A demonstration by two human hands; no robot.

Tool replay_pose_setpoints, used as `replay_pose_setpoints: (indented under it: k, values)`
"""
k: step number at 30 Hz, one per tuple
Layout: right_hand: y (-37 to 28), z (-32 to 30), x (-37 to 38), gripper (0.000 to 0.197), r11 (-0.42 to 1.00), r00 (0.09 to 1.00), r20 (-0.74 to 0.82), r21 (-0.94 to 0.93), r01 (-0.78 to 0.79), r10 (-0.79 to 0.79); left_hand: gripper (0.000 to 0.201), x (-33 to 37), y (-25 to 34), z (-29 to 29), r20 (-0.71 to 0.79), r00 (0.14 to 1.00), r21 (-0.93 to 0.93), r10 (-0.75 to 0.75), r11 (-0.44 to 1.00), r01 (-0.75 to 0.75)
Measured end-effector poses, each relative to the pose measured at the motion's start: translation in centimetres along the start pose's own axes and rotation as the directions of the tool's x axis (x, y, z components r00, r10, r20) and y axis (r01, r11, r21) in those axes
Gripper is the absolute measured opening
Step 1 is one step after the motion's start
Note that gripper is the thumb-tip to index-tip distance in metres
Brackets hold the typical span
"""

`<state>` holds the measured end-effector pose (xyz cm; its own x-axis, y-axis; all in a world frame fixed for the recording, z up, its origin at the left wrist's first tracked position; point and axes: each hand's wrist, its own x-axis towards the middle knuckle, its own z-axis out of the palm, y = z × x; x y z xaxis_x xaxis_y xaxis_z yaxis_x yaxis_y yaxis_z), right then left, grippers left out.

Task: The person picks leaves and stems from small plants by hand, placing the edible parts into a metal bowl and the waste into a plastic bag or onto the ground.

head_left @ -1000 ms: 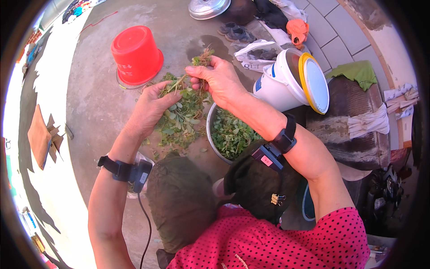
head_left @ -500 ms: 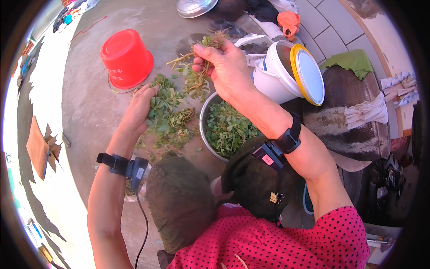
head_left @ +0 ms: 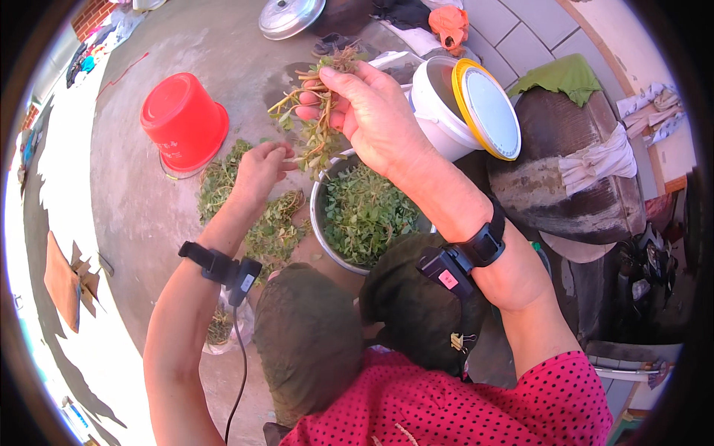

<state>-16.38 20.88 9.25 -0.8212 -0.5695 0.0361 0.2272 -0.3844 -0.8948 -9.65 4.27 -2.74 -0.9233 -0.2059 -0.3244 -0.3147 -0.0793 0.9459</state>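
Note:
My right hand (head_left: pixel 379 115) grips a bunch of leafy green stems (head_left: pixel 318 137), their brownish root ends up by the thumb and leaves hanging down. Close to the left of that bunch is my left hand (head_left: pixel 260 172), fingers curled and tips pinched together; whether a leaf or stem is between them is too small to tell. Below my left hand, a pile of loose greens (head_left: pixel 279 230) lies on the concrete floor, with more leafy stems (head_left: pixel 214 186) spread to its left. A round metal basin (head_left: pixel 317 223) full of picked green leaves (head_left: pixel 372 215) stands between the pile and my knees.
An upturned red bucket (head_left: pixel 182 123) stands at the left. Behind the basin, a white bucket (head_left: pixel 439 111) leans with its yellow-rimmed lid (head_left: pixel 487 111). A metal pot lid (head_left: pixel 291 16) lies far back. Near my left knee sits a clear plastic bag (head_left: pixel 221 327) with plant bits.
My left hand has moved right, from the greens on the floor toward the bunch, and its fingers have drawn together. My right hand still holds the bunch. The whole view has shifted slightly.

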Motion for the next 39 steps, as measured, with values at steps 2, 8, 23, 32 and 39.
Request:
replay_pose_setpoints:
  k: [2, 8, 23, 32, 39]
  values:
    - [0.3, -0.7, 0.2, 0.018, 1.0, 1.0, 0.01, 0.002, -0.029, 0.029, 0.036, -1.8, 1.9, -0.7, 0.033, 0.983, -0.065, 0.178, 0.982, -0.176]
    - [2.2, 0.4, 0.7, 0.021, 0.993, 0.993, 0.038, -0.04, -0.114, 0.115, 0.037, -6.7, 5.0, 1.0, 0.237, 0.922, -0.326, 0.306, 0.919, -0.221]
    - [5.1, 3.6, 0.0, 0.017, 0.991, 0.993, 0.036, -0.088, -0.105, 0.108, 0.027, -8.6, 2.3, -2.6, 0.21, 0.934, -0.184, 0.289, 0.95, -0.253]
    - [5.6, 7.0, -0.9, 0.016, 0.99, 0.995, 0.097, -0.142, 0.008, 0.006, 0.02, -7.6, -3.8, -7.9, -0.307, 0.945, -0.221, -0.11, 0.974, 0.042]
    - [7.8, 6.7, -1.5, 0.02, 0.972, 0.973, 0.114, -0.147, -0.183, 0.201, 0.034, -17.7, -12.7, -15.4, 0.051, 0.998, 0.888, -0.046, 0.459, -0.024]
